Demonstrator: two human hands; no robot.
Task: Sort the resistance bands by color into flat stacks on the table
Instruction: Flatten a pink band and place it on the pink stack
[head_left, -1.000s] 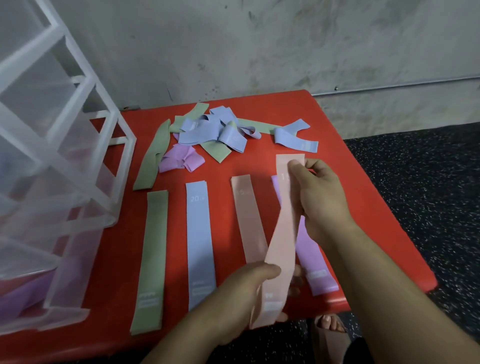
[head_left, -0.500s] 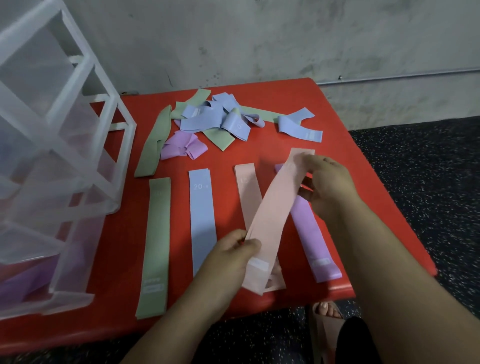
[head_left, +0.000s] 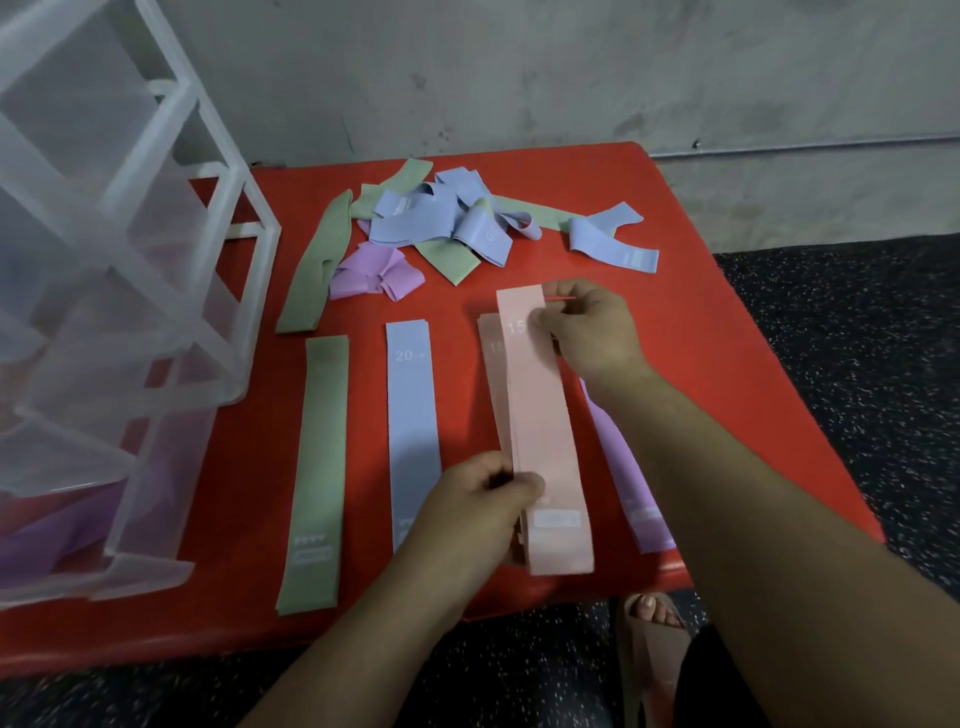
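The far end of a pink band (head_left: 540, 415) is pinched by the right hand (head_left: 587, 332), thumb on top beside a white printed "15". Its near left edge is gripped by the left hand (head_left: 478, 504), fingers curled and thumb pressed over the edge. The band is stretched straight between the two hands, over a second pink band (head_left: 487, 345) lying flat on the red table (head_left: 727, 364), offset slightly to the right. Whether it rests fully on that band cannot be told. A pale label patch is seen at its near end, but its writing cannot be read.

To the left, a flat blue band (head_left: 413, 415) marked "20" and a flat green band (head_left: 319, 457) are laid parallel. To the right, a purple band (head_left: 631, 499) is partly hidden by the forearm. Farther back, a loose heap of bands (head_left: 431, 218) in blue, green and purple is piled.

At the table's left, a clear plastic drawer unit (head_left: 130, 260) is stood; purple bands (head_left: 52, 535) are seen in its lowest drawer.
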